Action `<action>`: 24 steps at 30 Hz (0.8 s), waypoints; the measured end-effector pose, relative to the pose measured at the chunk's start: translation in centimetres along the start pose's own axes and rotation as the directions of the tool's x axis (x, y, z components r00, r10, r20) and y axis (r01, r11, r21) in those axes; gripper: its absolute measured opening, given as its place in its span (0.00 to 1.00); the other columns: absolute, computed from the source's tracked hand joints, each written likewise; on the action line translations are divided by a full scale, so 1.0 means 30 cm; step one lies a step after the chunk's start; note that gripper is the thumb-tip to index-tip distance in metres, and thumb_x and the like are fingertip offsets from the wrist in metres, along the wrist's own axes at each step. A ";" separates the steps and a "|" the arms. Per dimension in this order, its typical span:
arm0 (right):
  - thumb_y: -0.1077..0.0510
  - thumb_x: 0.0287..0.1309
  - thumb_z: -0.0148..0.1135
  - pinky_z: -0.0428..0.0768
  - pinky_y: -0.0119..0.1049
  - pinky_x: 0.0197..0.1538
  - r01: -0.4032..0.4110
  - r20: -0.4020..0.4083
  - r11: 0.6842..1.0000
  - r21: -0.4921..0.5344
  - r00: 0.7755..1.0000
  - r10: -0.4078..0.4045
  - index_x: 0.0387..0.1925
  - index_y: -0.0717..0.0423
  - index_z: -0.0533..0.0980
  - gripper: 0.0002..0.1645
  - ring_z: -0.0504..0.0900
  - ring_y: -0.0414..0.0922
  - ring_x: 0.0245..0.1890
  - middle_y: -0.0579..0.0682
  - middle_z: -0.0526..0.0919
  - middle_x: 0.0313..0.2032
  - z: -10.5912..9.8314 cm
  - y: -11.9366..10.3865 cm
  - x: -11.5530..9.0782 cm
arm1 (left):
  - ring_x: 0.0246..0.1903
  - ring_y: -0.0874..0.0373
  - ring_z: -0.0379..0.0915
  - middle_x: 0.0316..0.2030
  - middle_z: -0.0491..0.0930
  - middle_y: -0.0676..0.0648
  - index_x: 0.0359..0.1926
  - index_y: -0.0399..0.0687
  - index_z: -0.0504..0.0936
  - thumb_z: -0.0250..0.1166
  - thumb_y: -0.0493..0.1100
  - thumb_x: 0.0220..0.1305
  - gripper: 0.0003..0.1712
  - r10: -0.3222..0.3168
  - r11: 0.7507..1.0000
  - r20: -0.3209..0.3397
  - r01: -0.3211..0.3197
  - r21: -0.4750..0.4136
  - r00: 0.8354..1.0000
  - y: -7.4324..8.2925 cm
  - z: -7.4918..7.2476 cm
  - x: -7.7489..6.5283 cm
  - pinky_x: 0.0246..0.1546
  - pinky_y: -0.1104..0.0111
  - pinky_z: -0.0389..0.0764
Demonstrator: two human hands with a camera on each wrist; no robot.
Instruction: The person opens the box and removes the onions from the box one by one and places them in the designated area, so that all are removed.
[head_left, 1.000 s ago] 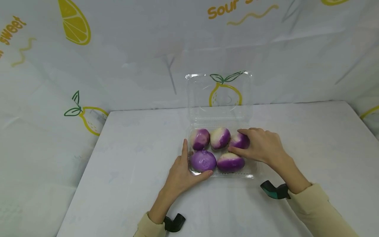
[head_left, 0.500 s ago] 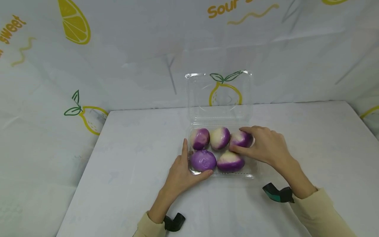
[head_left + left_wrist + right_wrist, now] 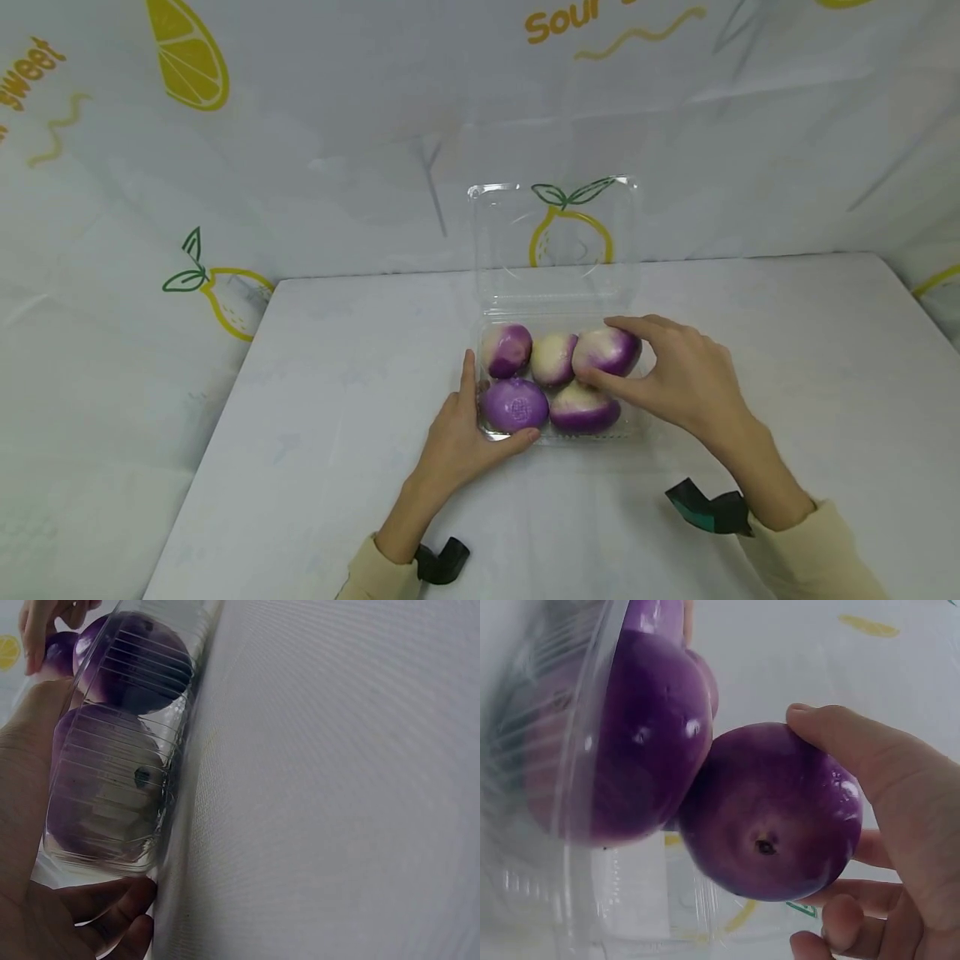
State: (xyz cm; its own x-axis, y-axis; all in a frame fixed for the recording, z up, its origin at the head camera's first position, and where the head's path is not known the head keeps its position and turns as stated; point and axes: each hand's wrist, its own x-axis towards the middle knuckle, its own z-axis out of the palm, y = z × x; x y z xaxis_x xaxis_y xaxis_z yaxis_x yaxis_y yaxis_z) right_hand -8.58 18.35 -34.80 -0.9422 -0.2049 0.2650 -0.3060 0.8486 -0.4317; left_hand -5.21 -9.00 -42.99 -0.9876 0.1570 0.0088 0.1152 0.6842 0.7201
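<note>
A clear plastic clamshell box (image 3: 558, 440) with its lid (image 3: 498, 242) raised holds several purple-and-white turnips, such as the front right one (image 3: 585, 408) and the front left one (image 3: 516, 406). My left hand (image 3: 468, 446) holds the box's front left corner, the thumb along the front and fingers at the left side. Between thumb and fingers, my right hand (image 3: 678, 375) grips a turnip (image 3: 769, 814) at the back right. In the head view it overlaps the back middle turnip (image 3: 552, 360). The right wrist view shows it beside the box wall, near another turnip (image 3: 649, 739).
The box stands on a white-covered table (image 3: 337, 375). Behind the table hangs a white cloth (image 3: 337, 167) with lemon prints, close to the lid. Black straps or mounts (image 3: 708, 507) sit at both wrists.
My right hand has lifted its turnip from the back right of the box and turned it slightly, with the wrist shifting toward the lower right. My left hand stays at the corner.
</note>
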 end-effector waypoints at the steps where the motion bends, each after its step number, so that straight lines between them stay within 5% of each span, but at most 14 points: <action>1: 0.34 0.44 0.79 0.82 0.48 0.29 0.010 -0.022 1.000 0.018 1.000 -0.010 0.55 0.51 0.83 0.40 0.87 0.56 0.38 0.57 0.89 0.50 0.004 -0.003 -0.003 | 0.63 0.41 0.77 0.62 0.79 0.35 0.83 0.44 0.39 0.77 0.69 0.47 0.77 -0.002 1.000 0.000 0.002 0.001 1.000 0.001 0.000 0.001 0.61 0.48 0.80; 7: 0.43 0.40 0.85 0.62 0.29 0.19 0.074 -0.062 0.978 0.197 0.996 -0.063 0.55 0.48 0.83 0.37 0.63 0.35 0.16 0.45 0.87 0.38 0.033 -0.004 -0.021 | 0.64 0.40 0.76 0.64 0.78 0.34 0.83 0.46 0.38 0.77 0.70 0.47 0.78 -0.018 1.000 0.005 0.018 0.009 1.000 0.002 0.002 0.002 0.61 0.47 0.79; 16: 0.51 0.44 0.84 0.66 0.27 0.14 0.053 0.086 0.925 0.375 0.992 -0.092 0.57 0.50 0.77 0.38 0.63 0.29 0.10 0.43 0.73 0.17 0.074 0.025 -0.044 | 0.65 0.40 0.75 0.65 0.76 0.33 0.83 0.47 0.38 0.77 0.70 0.47 0.77 -0.020 1.000 0.006 0.019 0.011 1.000 0.002 0.006 0.004 0.62 0.46 0.79; 20: 0.50 0.47 0.83 0.68 0.28 0.18 0.030 0.114 0.924 0.381 0.990 -0.079 0.64 0.51 0.73 0.43 0.65 0.32 0.13 0.50 0.83 0.35 0.084 0.032 -0.042 | 0.65 0.41 0.75 0.65 0.77 0.34 0.83 0.46 0.38 0.77 0.70 0.47 0.77 -0.015 1.000 0.003 0.015 0.003 1.000 0.002 0.005 0.003 0.63 0.47 0.78; 24: 0.46 0.48 0.81 0.71 0.28 0.27 0.001 0.158 0.936 0.351 0.986 -0.060 0.70 0.53 0.70 0.49 0.70 0.41 0.25 0.56 0.77 0.51 0.092 0.034 -0.034 | 0.66 0.41 0.75 0.65 0.77 0.34 0.83 0.46 0.38 0.77 0.70 0.47 0.77 -0.015 1.000 0.002 0.015 0.005 1.000 0.001 0.004 0.002 0.63 0.47 0.78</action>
State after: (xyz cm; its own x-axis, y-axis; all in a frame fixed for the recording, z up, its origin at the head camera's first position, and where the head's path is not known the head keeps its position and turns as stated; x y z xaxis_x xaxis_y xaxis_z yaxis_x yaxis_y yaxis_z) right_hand -8.32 18.09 -37.89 -0.9319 -0.3301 0.1506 -0.3349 0.6233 -0.7067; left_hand -5.24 -8.88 -43.07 -0.9890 0.1479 -0.0037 0.1006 0.6904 0.7164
